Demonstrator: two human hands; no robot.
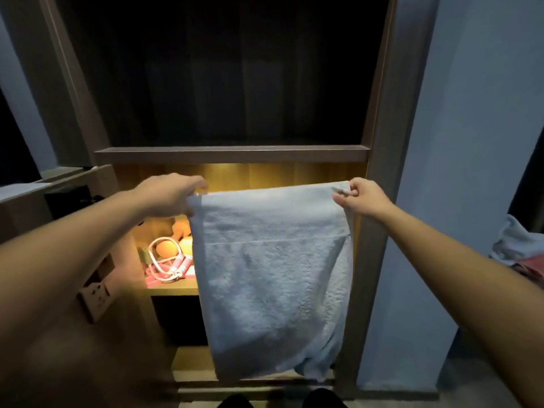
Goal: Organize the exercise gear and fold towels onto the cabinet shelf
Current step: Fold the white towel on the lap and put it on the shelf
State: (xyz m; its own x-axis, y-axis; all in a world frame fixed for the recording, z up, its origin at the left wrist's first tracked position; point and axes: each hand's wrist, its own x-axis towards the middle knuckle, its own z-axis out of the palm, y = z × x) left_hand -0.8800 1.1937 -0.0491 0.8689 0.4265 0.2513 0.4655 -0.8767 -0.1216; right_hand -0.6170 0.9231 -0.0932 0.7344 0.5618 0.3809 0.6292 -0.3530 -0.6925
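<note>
Cabinet has a lit shelf, and the light blue towel hangs spread right in front of it. Left hand pinches its top left corner, right hand pinches the other. Pink jump rope sits on that shelf.

Both arms are showing bare along their whole visible length, the left forearm running into the left hand and the right forearm into the right hand. At the bottom edge, the person is wearing dark footwear, two rounded toes, their details blurring in shadow.
</note>
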